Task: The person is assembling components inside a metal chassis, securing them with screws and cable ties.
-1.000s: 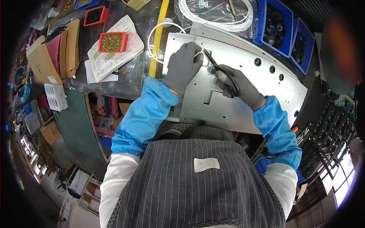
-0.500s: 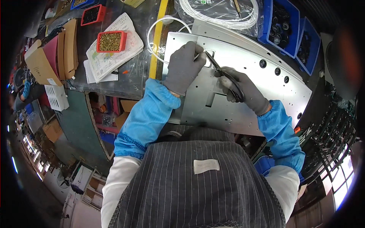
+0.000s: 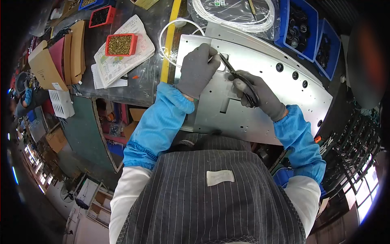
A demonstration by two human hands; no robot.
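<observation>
A silvery sheet-metal panel (image 3: 239, 126) with round holes and slots lies before me. My left hand (image 3: 198, 69), in a grey glove, is closed in a pinch beside a cut-out near its far left part. A thin white ribbed strip (image 3: 159, 40) loops over the panel's left edge and runs under that hand; the pinched end is hidden by the fingers. My right hand (image 3: 262, 93), also gloved in grey, grips black-handled scissors (image 3: 252, 95). Their blades point up and left, with the tips close to my left fingertips.
Beyond the panel lies a coil of white strip (image 3: 233, 25) on clear plastic. Blue bins (image 3: 310, 30) of black parts stand at the far right. To the left, a red tray (image 3: 134, 44) of brass-coloured screws sits on papers (image 3: 140, 61), near open cardboard boxes (image 3: 40, 65).
The scissors and my right hand have shifted very slightly left. My left hand keeps its pinch at almost the same spot.
</observation>
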